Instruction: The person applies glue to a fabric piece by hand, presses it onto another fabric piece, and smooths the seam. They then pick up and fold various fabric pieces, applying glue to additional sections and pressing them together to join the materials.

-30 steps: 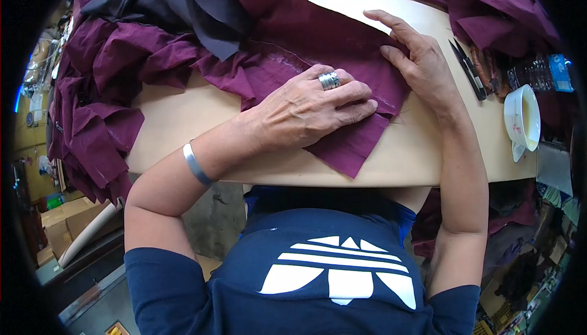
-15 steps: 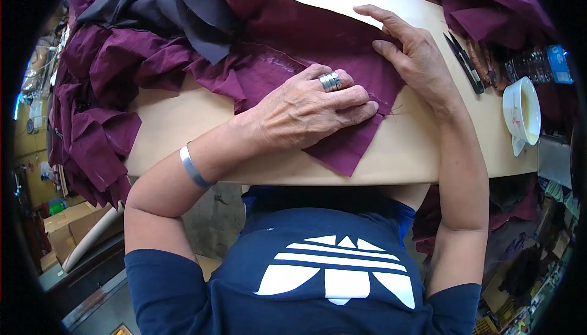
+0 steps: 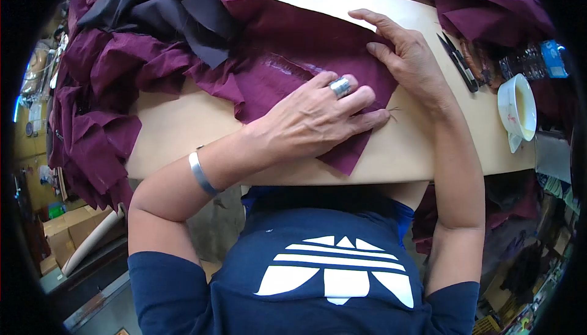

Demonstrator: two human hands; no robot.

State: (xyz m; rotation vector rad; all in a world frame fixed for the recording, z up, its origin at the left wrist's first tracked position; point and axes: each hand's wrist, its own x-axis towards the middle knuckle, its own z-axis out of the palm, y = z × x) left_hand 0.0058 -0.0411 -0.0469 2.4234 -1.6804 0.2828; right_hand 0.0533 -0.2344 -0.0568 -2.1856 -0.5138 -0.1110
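Note:
A maroon piece of cloth [image 3: 287, 29] lies spread on the pale tabletop, with whitish streaks along a fold or seam across its middle. My left hand [image 3: 321, 115], wearing a wide silver ring, presses on this cloth near its front right corner. Its fingers are curled together and closed, the fingertips partly hidden beneath the knuckles. At the cloth's right edge rests my right hand [image 3: 406, 60], open, thumb and index finger apart and holding nothing. Loose threads stick out from the cloth beside my left little finger.
Heaped maroon cloth [image 3: 116, 72] and dark grey cloth [image 3: 183, 5] cover the left side. Further maroon cloth [image 3: 489, 5] lies at the back right. Dark scissors or snips [image 3: 461, 63], a plastic bottle [image 3: 532, 61] and a white bowl [image 3: 510, 106] with pale yellowish contents sit at right.
My left hand has slid slightly right and down over the cloth, uncovering more of the whitish streaks. My right hand has barely moved.

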